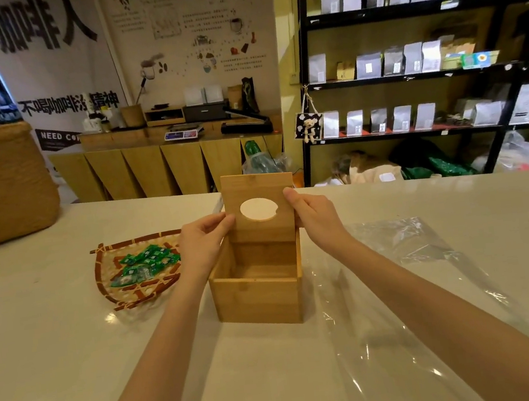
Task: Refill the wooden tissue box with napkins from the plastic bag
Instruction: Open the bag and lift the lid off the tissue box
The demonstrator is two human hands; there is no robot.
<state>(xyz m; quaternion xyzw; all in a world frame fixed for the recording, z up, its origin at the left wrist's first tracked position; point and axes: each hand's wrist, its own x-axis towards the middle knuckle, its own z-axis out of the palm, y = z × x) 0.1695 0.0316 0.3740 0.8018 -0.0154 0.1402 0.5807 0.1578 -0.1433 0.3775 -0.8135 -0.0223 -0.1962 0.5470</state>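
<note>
A: What are the hands doing?

B: The left hand (202, 245) and right hand (317, 219) are each pinching a side edge of the lid (262, 230), fingers (225, 221) clenched on it, holding it upright.

A: And the wooden tissue box (259, 297)?

B: It's sitting open on the desk (73, 340) just below the fingers, seemingly empty, though its floor is dim.

A: The plastic bag (401, 243)?

B: It's lying flat right of the right fingers. A woven tray (109, 252) of green packets (144, 263) is resting left of the left fingers.
</note>
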